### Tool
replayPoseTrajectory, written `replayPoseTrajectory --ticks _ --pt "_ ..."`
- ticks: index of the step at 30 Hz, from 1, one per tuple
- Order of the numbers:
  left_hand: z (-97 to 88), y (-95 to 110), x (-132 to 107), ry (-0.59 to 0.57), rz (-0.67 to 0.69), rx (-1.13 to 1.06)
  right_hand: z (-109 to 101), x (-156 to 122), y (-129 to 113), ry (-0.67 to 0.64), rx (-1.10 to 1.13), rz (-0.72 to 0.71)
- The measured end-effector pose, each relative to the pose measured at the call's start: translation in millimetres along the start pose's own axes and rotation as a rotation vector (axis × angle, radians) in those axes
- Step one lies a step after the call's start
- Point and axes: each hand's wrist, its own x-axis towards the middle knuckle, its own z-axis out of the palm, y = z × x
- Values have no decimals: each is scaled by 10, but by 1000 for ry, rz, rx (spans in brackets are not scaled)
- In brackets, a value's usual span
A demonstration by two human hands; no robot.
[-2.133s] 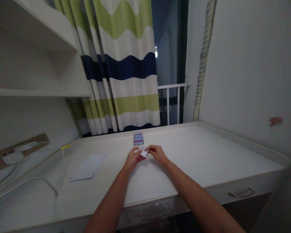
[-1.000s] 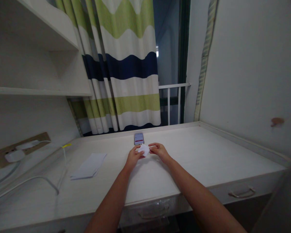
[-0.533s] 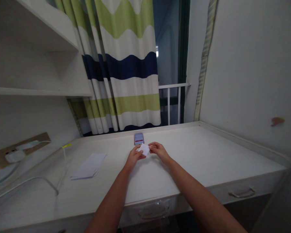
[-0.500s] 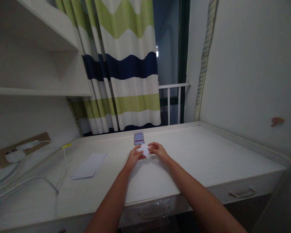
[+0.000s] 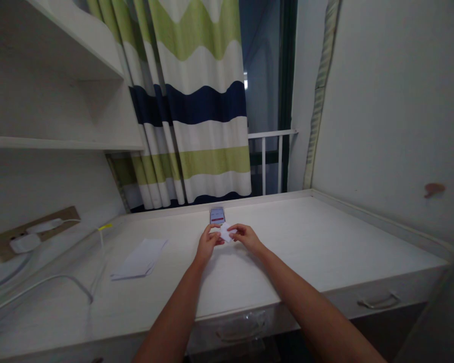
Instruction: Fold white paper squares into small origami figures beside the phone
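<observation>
Right, my left hand [image 5: 208, 244] had the small white folded paper [image 5: 226, 233] pinched narrow between thumb and fingers; my right hand [image 5: 249, 238] had its fingertips closed in at the paper's right edge. Paper was up between both hands, near the middle of the table [image 5: 306, 237], fingers hiding part of it.

Nearest obstacle: the phone [image 5: 217, 214], screen lit, lying just beyond the paper, its near end partly blocked from view. Off to my left, well apart: a stack of white sheets [image 5: 139, 258] flat on the table. Further left, a pale cable [image 5: 65, 277] bent across that side, a yellow tag [image 5: 105, 227] by the wall, a brown socket panel [image 5: 66, 217] with plugs in. Striped curtain [image 5: 208, 103] hung behind the far edge, white railing [image 5: 272, 134] beside it.

Counts: two hands, one folded paper, one phone, one stack (sheet count unclear), two white plugs [image 5: 24, 244].
</observation>
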Motion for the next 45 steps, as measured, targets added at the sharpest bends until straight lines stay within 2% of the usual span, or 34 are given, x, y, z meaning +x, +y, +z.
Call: replayPoseTrajectory --ticks 7,18,30,41,45 --pt "14 15 2 -42 -3 26 -16 -3 -1 19 -19 22" --pt "-32 -4 55 26 54 128 -45 -16 -99 37 -49 33" --pt "0 33 16 65 93 228 -50 3 -52 93 -161 -20" --pt "1 -23 51 80 170 243 -52 -12 -115 136 -233 -114" --pt "-2 -26 38 100 268 259 -46 -16 -122 132 -189 -128"
